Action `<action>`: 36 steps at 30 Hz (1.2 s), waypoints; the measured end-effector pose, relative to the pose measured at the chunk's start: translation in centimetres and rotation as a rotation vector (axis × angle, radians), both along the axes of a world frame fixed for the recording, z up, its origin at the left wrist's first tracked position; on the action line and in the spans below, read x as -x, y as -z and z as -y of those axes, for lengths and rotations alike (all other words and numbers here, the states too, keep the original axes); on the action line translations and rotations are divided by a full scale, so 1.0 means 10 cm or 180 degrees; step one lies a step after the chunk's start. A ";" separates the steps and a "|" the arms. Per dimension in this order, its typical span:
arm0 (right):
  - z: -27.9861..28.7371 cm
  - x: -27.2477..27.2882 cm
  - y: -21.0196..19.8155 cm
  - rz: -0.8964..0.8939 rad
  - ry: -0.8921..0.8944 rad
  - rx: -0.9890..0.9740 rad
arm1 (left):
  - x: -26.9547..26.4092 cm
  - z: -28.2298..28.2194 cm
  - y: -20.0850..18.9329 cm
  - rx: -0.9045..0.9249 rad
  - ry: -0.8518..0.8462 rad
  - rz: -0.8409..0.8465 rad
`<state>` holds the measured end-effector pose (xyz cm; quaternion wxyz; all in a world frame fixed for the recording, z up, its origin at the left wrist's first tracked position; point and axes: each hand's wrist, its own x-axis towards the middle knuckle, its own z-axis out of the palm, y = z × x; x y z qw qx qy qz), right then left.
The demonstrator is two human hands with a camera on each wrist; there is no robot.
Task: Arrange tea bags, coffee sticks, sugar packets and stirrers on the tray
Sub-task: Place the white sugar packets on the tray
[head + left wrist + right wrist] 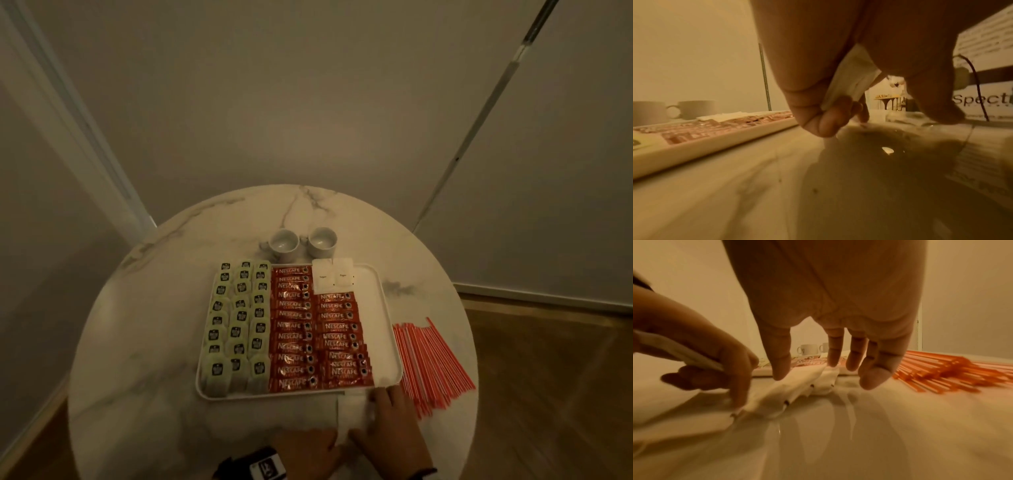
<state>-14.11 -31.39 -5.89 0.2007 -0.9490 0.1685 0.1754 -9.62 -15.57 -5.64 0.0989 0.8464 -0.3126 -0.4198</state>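
The left hand (310,452) sits nearest, just before the tray's (387,291) front edge, fingers curled round a few white sugar packets (849,78). Beside it the right hand (390,431) reaches palm down, fingers spread and straight, tips on a loose row of sugar packets (797,391) on the table (137,342). The tray's right strip is bare. Stirrers (431,363) lie just right of the tray; two cups (301,243) stand behind it.

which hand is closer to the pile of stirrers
Right. The right hand lies beside the stirrers, fingers by the tray corner; the left hand is farther away, pinching sugar packets.
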 end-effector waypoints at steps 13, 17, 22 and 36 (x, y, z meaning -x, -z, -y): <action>-0.14 0.05 0.20 -0.0084 0.0605 -0.0315 | -0.06 -0.12 -0.04 -0.0292 0.0301 0.0350; -0.15 -0.01 0.19 -0.0187 0.0567 -0.0428 | -0.20 -0.25 -0.09 -0.0216 0.0096 0.0531; -0.06 -0.01 0.15 -0.0138 0.0730 -0.0914 | -0.33 -0.44 -0.14 -0.0036 0.0028 0.0589; 0.08 -0.13 -0.24 0.0323 0.1422 -0.3435 | -0.12 -0.73 0.05 -0.0174 -0.0912 0.0155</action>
